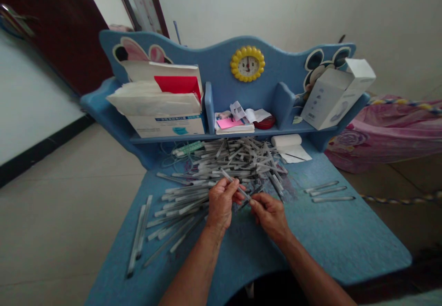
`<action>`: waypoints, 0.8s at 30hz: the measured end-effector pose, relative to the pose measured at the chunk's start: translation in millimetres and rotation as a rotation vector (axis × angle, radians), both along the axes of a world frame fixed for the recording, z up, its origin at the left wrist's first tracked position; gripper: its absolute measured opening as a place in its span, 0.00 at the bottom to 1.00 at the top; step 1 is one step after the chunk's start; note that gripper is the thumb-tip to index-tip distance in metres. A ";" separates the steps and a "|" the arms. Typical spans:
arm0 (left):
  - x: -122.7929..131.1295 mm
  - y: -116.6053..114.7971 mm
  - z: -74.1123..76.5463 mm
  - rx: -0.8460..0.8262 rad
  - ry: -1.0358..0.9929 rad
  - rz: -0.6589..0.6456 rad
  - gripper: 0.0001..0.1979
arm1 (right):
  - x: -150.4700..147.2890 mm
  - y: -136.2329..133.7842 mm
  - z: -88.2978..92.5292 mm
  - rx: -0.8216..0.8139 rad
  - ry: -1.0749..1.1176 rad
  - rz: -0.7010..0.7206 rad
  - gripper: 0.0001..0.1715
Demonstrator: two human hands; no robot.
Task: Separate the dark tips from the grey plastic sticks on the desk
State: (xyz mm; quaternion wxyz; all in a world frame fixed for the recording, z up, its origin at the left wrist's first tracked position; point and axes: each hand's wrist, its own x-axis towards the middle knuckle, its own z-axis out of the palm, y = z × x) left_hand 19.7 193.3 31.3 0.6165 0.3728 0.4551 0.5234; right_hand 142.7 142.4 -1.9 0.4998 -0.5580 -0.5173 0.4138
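Observation:
My left hand point(221, 202) pinches a slim translucent pen point(244, 192) between thumb and fingers, just in front of a pile of similar pens. The fingertips of my right hand point(271, 214) close on the pen's lower right end, hiding its tip. Behind both hands a jumbled heap of translucent pens point(238, 154) covers the back of the blue table point(317, 237). Several more pens point(183, 204) fan out beside my left hand. Toward the table's left edge lie a few separate pens point(136, 244). On the right side, three pens point(324, 188) rest roughly side by side.
A blue shelf point(165, 138) spans the back, carrying a mask box point(169, 126), stacked papers and a white carton point(326, 96). A yellow flower-shaped clock point(247, 64) sits on its backboard. A paper roll point(286, 140) lies beneath the shelf, right of the heap.

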 end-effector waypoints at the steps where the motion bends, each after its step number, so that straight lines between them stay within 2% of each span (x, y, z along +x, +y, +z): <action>1: -0.5 0.3 -0.2 -0.018 -0.010 -0.004 0.13 | -1.5 -0.6 0.8 0.009 -0.011 -0.010 0.10; 11: 1.8 1.0 -7.3 -0.057 -0.011 -0.055 0.12 | -5.8 -3.2 1.0 -0.040 0.025 -0.028 0.10; 15: 0.2 2.9 -6.7 -0.034 0.003 -0.010 0.13 | -4.6 3.8 7.0 -0.125 0.149 0.060 0.13; 19: -0.8 2.3 -2.5 -0.010 0.031 0.010 0.14 | 1.4 7.3 11.0 -0.174 0.134 0.128 0.21; 22: -0.2 0.7 -0.5 -0.025 0.037 0.009 0.15 | 11.0 5.6 7.3 -0.105 0.053 0.085 0.18; 24: -0.1 0.1 -1.3 -0.063 0.006 -0.026 0.15 | 18.4 3.0 5.4 0.041 -0.069 0.055 0.12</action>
